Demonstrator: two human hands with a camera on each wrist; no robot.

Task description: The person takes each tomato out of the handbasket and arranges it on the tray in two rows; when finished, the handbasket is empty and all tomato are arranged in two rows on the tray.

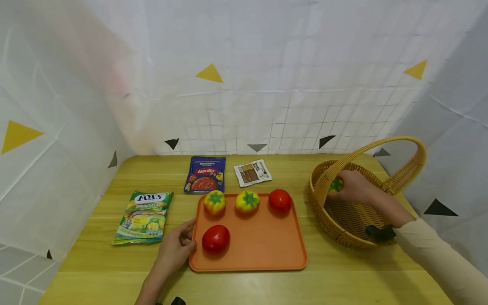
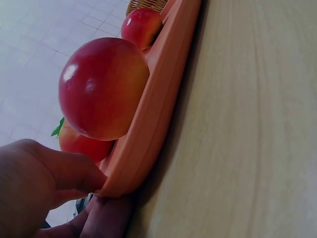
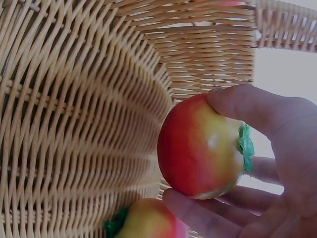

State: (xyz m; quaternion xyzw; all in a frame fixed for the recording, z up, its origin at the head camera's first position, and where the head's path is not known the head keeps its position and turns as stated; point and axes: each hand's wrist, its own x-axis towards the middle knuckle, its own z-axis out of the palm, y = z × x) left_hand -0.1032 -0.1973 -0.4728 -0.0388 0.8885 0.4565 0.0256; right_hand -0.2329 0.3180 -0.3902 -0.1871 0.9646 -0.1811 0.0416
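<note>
My left hand (image 1: 176,245) pinches the left rim of an orange tray (image 1: 263,245), thumb above and fingers below in the left wrist view. On the tray lie two red-and-yellow toy tomatoes (image 1: 214,203) with green leafy caps along the back. A red fruit (image 1: 280,201) is at its back right and another red fruit (image 1: 216,239) at its front left. My right hand (image 1: 354,186) reaches inside a wicker basket (image 1: 339,231), holding a toy tomato (image 3: 203,148) between thumb and fingers. Below it in the right wrist view, a second leafy-capped tomato (image 3: 148,218) rests against the wicker.
The basket's tall handle (image 1: 409,142) arches over my right forearm. A green Fox's candy bag (image 1: 145,218) lies left of the tray. Behind the tray lie a blue Barilla pouch (image 1: 205,174) and a small white packet (image 1: 253,173). A white sheet hangs behind the table.
</note>
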